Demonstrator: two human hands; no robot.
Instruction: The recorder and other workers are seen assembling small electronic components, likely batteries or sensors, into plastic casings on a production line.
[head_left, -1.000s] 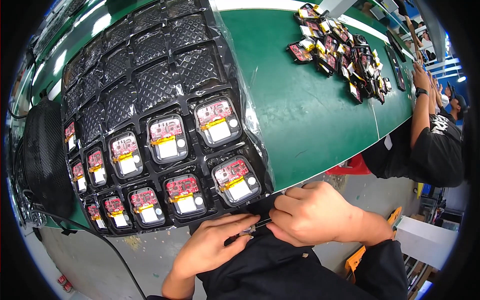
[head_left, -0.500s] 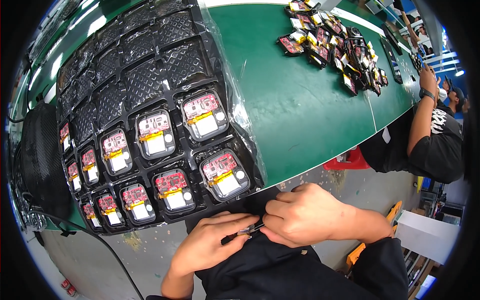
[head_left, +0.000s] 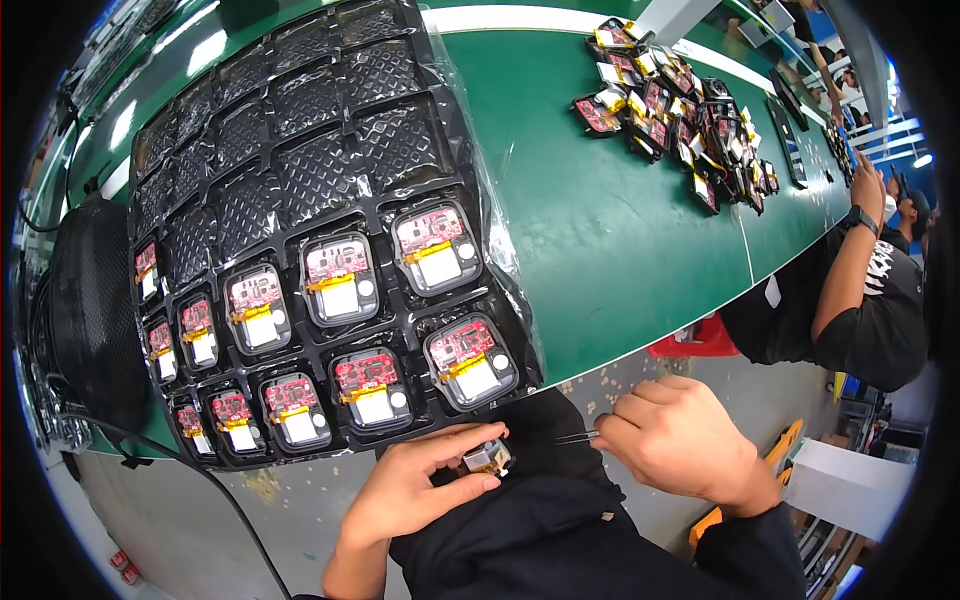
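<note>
From my end this looks like the fiddly tweezer step: my left hand [head_left: 415, 485] has the small boxy unit [head_left: 485, 460] pinched between thumb and fingers, my right hand [head_left: 675, 440] is closed on the tweezers [head_left: 574, 438], tips clear of it. Next move probably wants a steady left grip. Black tray [head_left: 318, 172] sits just beyond that.

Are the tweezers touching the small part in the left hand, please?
Apart: the head view shows dark cloth between the tips of the tweezers and the small part.

Hands [head_left: 405, 490] [head_left: 680, 440] partly hide device [head_left: 486, 458] and tweezers [head_left: 585, 436].
</note>
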